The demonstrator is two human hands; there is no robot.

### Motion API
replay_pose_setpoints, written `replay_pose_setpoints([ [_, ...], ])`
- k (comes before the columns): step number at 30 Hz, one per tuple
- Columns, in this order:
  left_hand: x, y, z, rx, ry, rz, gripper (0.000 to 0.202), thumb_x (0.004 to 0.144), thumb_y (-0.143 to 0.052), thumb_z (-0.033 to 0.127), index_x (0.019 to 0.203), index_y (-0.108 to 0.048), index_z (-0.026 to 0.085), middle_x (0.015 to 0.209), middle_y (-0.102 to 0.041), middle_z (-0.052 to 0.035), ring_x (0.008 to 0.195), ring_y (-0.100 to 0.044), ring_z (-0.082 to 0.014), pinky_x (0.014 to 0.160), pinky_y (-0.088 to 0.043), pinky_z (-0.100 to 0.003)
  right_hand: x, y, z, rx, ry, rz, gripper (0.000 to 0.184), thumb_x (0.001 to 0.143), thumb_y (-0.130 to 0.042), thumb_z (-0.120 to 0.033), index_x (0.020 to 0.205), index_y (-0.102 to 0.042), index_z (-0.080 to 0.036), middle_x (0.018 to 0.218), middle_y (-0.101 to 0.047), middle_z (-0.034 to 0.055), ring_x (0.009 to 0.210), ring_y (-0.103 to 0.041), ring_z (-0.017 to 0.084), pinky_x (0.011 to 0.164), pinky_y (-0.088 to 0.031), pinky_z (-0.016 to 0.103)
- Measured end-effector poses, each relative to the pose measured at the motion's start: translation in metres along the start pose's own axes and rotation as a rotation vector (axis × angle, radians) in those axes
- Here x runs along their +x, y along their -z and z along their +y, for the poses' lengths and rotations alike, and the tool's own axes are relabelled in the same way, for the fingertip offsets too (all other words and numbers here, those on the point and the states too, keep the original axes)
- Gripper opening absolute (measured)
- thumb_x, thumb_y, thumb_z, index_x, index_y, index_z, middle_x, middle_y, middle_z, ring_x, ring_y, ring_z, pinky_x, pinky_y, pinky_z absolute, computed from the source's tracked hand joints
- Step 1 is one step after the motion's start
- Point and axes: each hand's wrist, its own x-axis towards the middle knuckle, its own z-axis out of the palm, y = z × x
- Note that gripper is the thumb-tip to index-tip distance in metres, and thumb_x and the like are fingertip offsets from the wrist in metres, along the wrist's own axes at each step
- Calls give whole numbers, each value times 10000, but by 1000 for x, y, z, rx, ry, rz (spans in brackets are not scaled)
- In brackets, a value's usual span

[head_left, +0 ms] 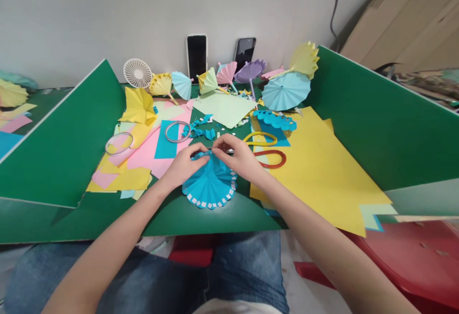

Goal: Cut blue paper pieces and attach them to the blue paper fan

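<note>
I have the pleated blue paper disc [210, 182] near the front edge of the green tabletop [168, 221], folds fanning down from its top and small white squares [210, 205] dotted along its lower and right rim. The left hand [188, 162] is narrow, thumb and forefinger pinched on the disc's upper edge. The right hand [235, 155] meets it there, thumb and fingertips bent in close, but I cannot tell whether they are closed on the paper or on some tiny piece. Just right of that hand I see a yellow loop handle [275, 139] and a red loop handle [283, 159], apparently scissors, beside a large yellow sheet [315, 170]. To the left I make out two tape rings, the nearer to the hands [166, 132] lying partly over a blue paper strip [163, 144]. Farther back, a pale green sheet [225, 107] lies before a row of paper umbrellas, among them a purple one [249, 71] and a light blue one [287, 92]; two phones lean on the wall behind.
</note>
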Motion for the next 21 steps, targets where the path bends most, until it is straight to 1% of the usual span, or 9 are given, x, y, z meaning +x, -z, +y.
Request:
replay_pose_setpoints([
  [4,0,0,-1,-2,4,2,53,675,-479,196,700,-510,161,681,-491,35,668,-434,-101,636,-349,-207,1,0,1,33,-41,0,56,717,-437,-190,663,-428,-180,622,-441,-25,568,-414,90,536,-344,221],
  [6,1,1,-1,-6,17,25,55,672,-488,200,699,-514,161,695,-510,31,684,-449,-106,659,-359,-213,2,0,2,90,-84,60,69,734,-418,-211,670,-404,-188,614,-422,-32,557,-411,89,527,-343,219],
  [8,1,1,0,-13,28,45,62,672,-493,203,707,-521,160,715,-534,24,708,-469,-113,686,-367,-222,2,2,3,121,-116,149,75,751,-399,-228,684,-390,-195,610,-412,-37,545,-413,89,521,-347,219],
  [10,1,2,0,-23,22,50,89,672,-492,194,742,-537,160,755,-562,16,738,-485,-119,709,-371,-229,3,4,5,71,-128,222,61,751,-402,-222,697,-394,-197,614,-428,-33,543,-424,94,524,-352,222],
  [12,1,2,0,-33,8,41,140,671,-491,179,795,-552,160,809,-584,5,768,-497,-123,729,-372,-234,3,5,6,-46,-137,253,32,736,-421,-194,705,-413,-193,630,-469,-18,557,-446,105,535,-358,229],
  [14,1,2,0,-40,0,30,176,671,-488,166,831,-560,158,846,-594,-3,788,-503,-126,741,-371,-236,3,6,9,-178,-141,216,42,725,-420,-157,711,-448,-185,672,-524,11,600,-482,126,566,-369,245],
  [17,1,1,0,-45,-7,20,189,677,-481,156,845,-566,159,861,-596,-7,806,-504,-127,749,-370,-235,3,6,14,-330,-136,103,161,740,-364,-116,744,-516,-170,781,-587,68,724,-526,174,655,-382,287],
  [19,1,2,-1,-42,-11,23,195,681,-478,156,854,-567,164,859,-591,-5,805,-501,-127,746,-370,-236,4,5,16,-380,-138,68,207,760,-340,-126,791,-543,-156,848,-597,98,802,-528,200,708,-376,314],
  [21,2,2,-1,-32,-9,29,199,684,-475,158,861,-566,170,848,-585,-1,791,-497,-126,737,-371,-237,5,6,16,-369,-146,58,215,782,-339,-168,817,-550,-144,863,-596,108,827,-523,207,728,-371,323],
])
